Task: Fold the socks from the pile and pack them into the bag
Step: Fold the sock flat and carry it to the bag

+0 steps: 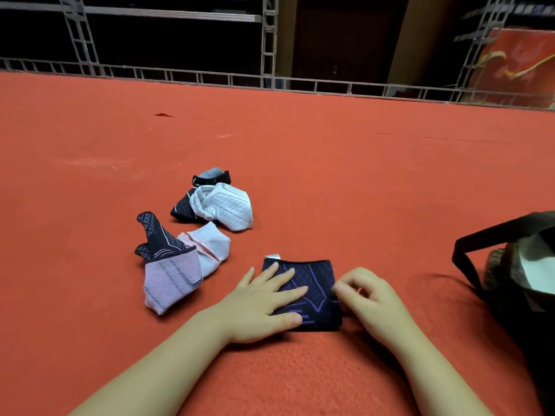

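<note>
Two hands were laid on the navy sock [312,291]: left hand [261,304] spread flat, right hand [371,298] pinching its edge, bag [510,274] beside.

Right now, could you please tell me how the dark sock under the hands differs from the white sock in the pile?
The dark sock lies folded flat in a neat rectangle near the person; the white sock sits crumpled farther away. The left hand presses the dark sock flat and the right hand pinches its edge; nothing touches the white sock, which rests against other socks. Both lie on the red surface, outside the bag.
</note>
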The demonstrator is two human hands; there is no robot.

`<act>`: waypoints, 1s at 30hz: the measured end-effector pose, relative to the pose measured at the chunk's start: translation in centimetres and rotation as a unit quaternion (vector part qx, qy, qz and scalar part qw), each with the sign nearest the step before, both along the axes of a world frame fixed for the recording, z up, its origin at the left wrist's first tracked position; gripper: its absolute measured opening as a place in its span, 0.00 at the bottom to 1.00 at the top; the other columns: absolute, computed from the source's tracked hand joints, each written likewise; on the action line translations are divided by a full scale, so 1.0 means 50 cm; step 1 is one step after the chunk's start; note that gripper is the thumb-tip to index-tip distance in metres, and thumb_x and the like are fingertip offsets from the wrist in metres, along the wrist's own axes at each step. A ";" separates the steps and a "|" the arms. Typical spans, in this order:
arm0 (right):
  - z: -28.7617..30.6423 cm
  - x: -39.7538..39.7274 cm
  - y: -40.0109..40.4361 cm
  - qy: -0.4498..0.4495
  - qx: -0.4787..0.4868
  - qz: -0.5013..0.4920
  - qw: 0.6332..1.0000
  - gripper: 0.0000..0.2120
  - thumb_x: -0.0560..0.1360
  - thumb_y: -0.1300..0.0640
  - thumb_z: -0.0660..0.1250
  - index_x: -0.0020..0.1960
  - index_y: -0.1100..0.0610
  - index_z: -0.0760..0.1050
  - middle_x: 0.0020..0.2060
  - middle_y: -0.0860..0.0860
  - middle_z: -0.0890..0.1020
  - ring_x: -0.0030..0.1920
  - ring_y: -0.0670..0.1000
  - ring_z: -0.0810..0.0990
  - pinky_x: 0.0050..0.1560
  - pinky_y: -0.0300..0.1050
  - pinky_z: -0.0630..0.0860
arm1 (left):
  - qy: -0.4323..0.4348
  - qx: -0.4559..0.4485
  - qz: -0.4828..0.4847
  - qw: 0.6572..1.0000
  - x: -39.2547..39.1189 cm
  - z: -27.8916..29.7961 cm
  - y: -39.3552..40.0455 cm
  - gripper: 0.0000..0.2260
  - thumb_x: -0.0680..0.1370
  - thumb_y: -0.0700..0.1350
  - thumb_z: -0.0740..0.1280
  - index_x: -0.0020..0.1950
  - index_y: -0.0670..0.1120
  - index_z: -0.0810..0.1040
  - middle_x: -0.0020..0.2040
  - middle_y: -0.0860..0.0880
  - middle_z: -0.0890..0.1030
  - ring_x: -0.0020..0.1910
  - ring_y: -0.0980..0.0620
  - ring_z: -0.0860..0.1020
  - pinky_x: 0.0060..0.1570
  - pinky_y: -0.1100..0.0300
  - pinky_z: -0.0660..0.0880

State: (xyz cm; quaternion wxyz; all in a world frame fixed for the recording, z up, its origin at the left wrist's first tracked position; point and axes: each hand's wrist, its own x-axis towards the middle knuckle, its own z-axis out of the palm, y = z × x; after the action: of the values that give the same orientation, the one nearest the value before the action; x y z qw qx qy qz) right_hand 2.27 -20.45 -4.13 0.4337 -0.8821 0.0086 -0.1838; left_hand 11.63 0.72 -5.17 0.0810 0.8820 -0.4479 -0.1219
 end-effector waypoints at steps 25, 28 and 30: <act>0.014 -0.009 0.022 0.041 0.024 0.035 0.998 0.10 0.66 0.59 0.76 0.45 0.48 0.79 0.44 0.48 0.74 0.42 0.40 0.74 0.44 0.27 0.70 | 0.161 -0.225 0.039 0.960 0.004 0.019 0.024 0.14 0.82 0.48 0.57 0.58 0.69 0.64 0.63 0.71 0.62 0.60 0.84 0.50 0.69 0.65 0.36; 0.011 -0.012 0.024 -0.002 0.001 0.038 0.999 0.04 0.70 0.49 0.67 0.43 0.48 0.75 0.44 0.41 0.77 0.48 0.41 0.76 0.51 0.31 0.68 | 0.171 -0.250 0.058 0.951 -0.002 0.021 0.023 0.12 0.81 0.47 0.59 0.48 0.67 0.71 0.46 0.77 0.74 0.49 0.83 0.66 0.70 0.65 0.50; 0.006 -0.012 0.032 0.011 0.055 0.026 0.998 0.05 0.73 0.48 0.62 0.43 0.49 0.72 0.38 0.40 0.78 0.40 0.39 0.75 0.44 0.36 0.69 | 0.185 -0.299 0.099 0.931 -0.005 0.020 0.015 0.05 0.76 0.56 0.62 0.43 0.60 0.77 0.40 0.68 0.80 0.41 0.71 0.74 0.60 0.61 0.68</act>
State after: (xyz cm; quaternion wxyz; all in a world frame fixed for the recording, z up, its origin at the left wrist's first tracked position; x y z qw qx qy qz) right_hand 1.68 -18.86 -3.82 0.4863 -0.8587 0.0008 -0.1617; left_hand 11.36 1.49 -4.19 0.4345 0.8184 -0.3512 -0.1344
